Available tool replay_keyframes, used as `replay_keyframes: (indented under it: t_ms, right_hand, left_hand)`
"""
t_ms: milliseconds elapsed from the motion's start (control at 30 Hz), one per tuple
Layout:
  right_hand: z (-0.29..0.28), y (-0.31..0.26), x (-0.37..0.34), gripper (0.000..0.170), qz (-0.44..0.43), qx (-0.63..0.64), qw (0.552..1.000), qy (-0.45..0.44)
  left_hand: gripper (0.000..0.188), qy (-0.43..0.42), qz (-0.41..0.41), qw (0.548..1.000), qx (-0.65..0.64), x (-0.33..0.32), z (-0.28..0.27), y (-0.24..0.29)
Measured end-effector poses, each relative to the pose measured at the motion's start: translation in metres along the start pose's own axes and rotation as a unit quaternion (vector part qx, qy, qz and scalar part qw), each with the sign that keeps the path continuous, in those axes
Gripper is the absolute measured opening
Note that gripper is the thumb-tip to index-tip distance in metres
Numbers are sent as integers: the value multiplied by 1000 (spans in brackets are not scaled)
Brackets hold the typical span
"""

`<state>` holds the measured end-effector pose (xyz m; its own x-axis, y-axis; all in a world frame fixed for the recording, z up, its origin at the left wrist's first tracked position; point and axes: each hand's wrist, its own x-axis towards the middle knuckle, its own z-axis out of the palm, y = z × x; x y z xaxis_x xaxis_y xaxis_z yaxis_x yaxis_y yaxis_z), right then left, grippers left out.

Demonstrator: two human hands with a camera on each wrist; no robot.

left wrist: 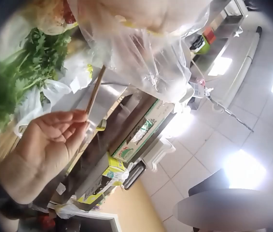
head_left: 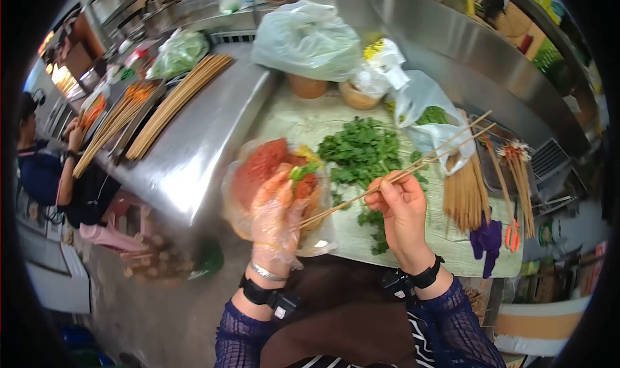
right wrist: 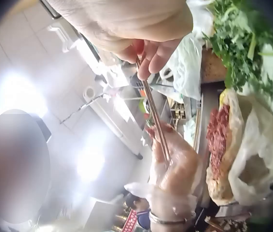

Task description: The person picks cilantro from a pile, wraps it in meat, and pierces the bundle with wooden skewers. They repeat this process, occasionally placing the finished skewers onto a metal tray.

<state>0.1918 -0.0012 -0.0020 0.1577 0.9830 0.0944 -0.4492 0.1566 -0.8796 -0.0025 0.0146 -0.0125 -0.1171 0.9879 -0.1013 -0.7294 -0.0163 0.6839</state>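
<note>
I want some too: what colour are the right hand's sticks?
The sticks are tan, clearest in the head view.

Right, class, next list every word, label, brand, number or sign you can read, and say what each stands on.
No text reads clearly.
White-and-green cardboard box: printed marks, too blurred to read.
Yellow-and-black cardboard box: print, too blurred to read.
Red panel with white marks: too small and blurred.
</note>
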Motion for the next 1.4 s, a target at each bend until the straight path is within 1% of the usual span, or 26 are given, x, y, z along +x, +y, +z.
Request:
replay_keyframes:
  t_ms: [33, 100, 133, 233, 267, 367, 400, 500, 533, 600, 700, 800, 900, 1000, 1100, 1167, 1200, 1300, 1400]
  right_hand:
    - [6, 6, -4, 14, -4, -2, 1000, -12]
    - [11, 12, -10, 13, -25, -14, 999, -24]
    - [17, 9, -14, 11, -17, 10, 999, -30]
    - [4, 11, -17, 12, 35, 9, 985, -168]
    - [5, 9, -21, 14, 49, -35, 979, -197]
    - [9, -8, -20, 18, 95, -88, 958, -258]
    - [3, -14, -14, 24, 89, -63, 964, -242]
    - [-8, -31, 5, 29, 68, 10, 981, -179]
    - [-11, -29, 11, 31, 75, 1, 984, -161]
    - [-14, -25, 19, 30, 103, 8, 982, -158]
    - [-19, -23, 22, 29, 131, 2, 978, -160]
    - [-22, -23, 23, 28, 148, -19, 976, -161]
    - [-24, -26, 24, 29, 152, -42, 974, -160]
    - [-23, -29, 24, 30, 148, -63, 975, -155]
    - [-20, -30, 22, 31, 136, -86, 975, -153]
    - [-15, -29, 19, 32, 133, -102, 974, -153]
    - [-14, -28, 18, 31, 131, -99, 975, -149]
    - [-12, -24, 18, 31, 129, -81, 979, -137]
    - [-15, -19, 20, 31, 134, -48, 981, -129]
  left_hand:
    - [28, 7, -14, 1000, -8, -2, 0, 3]
    - [26, 4, -11, 1000, 5, -3, -7, 5]
    - [25, -2, -12, 1000, 10, -2, -8, 4]
    - [22, -5, -14, 998, 54, -4, -12, 0]
    - [21, -7, -6, 998, 57, -5, -17, -3]
    - [22, -22, 28, 986, 164, -7, -15, -2]
    - [20, -31, 33, 987, 152, -7, -17, -1]
    - [19, -71, 23, 978, 194, -10, -27, 3]
    - [19, -86, 20, 975, 205, -12, -26, 4]
    - [19, -120, 16, 967, 223, -16, -17, 9]
    - [20, -145, 44, 951, 270, -18, -13, 11]
    - [24, -143, 9, 955, 260, -17, -18, 8]
    - [28, -117, -4, 971, 208, -18, -12, 8]
    - [30, -109, -11, 965, 237, -17, -13, 6]
    - [30, -108, -35, 968, 223, -17, -11, 6]
    - [30, -113, -9, 968, 225, -16, -14, 2]
    - [30, -116, 5, 967, 225, -15, -15, 1]
    - [28, -119, 4, 963, 243, -15, -14, 2]
    - [26, -86, -53, 968, 230, -13, -16, 7]
